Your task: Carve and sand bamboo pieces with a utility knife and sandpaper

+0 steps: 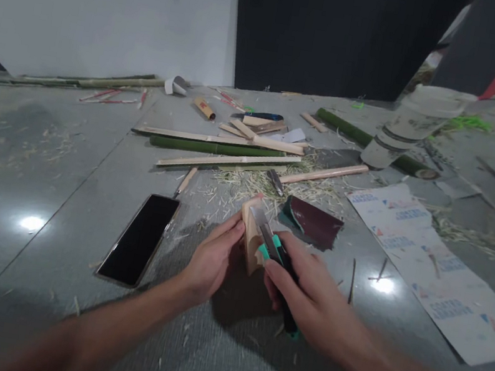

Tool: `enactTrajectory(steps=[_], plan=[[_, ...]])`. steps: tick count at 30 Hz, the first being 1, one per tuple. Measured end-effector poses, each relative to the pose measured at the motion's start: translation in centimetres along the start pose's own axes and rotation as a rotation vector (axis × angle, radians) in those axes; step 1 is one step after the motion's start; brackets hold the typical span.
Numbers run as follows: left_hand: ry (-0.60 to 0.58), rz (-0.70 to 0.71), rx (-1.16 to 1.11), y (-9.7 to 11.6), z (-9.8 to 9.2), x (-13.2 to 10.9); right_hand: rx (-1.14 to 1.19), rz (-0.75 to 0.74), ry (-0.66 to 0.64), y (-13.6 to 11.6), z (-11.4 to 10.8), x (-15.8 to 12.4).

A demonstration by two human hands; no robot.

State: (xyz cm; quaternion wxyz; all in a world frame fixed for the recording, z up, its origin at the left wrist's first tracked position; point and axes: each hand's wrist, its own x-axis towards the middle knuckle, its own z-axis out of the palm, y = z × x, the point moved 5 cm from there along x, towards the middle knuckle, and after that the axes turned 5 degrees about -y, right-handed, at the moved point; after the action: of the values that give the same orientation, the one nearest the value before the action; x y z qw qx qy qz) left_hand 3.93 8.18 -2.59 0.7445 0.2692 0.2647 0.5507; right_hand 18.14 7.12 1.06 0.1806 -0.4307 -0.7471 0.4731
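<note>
We take this for a makeshift woodworking workshop, set out on a grey floor (42, 303). Pale shavings (247, 188) lie strewn across it, around split bamboo strips (227, 161) and a green bamboo tube (343, 126). We see a hammer (325, 174) among the shavings, a curled dark red sheet (319, 226) that looks like sandpaper, and a cutter (271, 245) whose blade rests against a piece of wood (249, 236). Behind these, 1 white panel (116, 5) and 1 dark panel (334, 35) rise like walls or partitions.

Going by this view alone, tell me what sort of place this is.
Likely a makeshift woodworking spot on a floor: shavings lie scattered, a hammer rests among them, and the right hand holds a utility knife over a small wooden piece.
</note>
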Motion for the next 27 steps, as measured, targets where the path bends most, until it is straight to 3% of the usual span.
enactTrajectory(steps=[6,15,27], plan=[[0.025,0.008,0.002,0.1,-0.3,0.0,0.017,0.011,-0.030,0.0,0.3,-0.1],[0.064,0.053,0.004,0.4,-0.8,0.3,-0.143,0.013,-0.052,0.1,0.3,0.0],[0.122,0.087,0.036,1.3,-1.3,0.4,-0.539,0.044,0.004,1.3,-0.3,0.5]])
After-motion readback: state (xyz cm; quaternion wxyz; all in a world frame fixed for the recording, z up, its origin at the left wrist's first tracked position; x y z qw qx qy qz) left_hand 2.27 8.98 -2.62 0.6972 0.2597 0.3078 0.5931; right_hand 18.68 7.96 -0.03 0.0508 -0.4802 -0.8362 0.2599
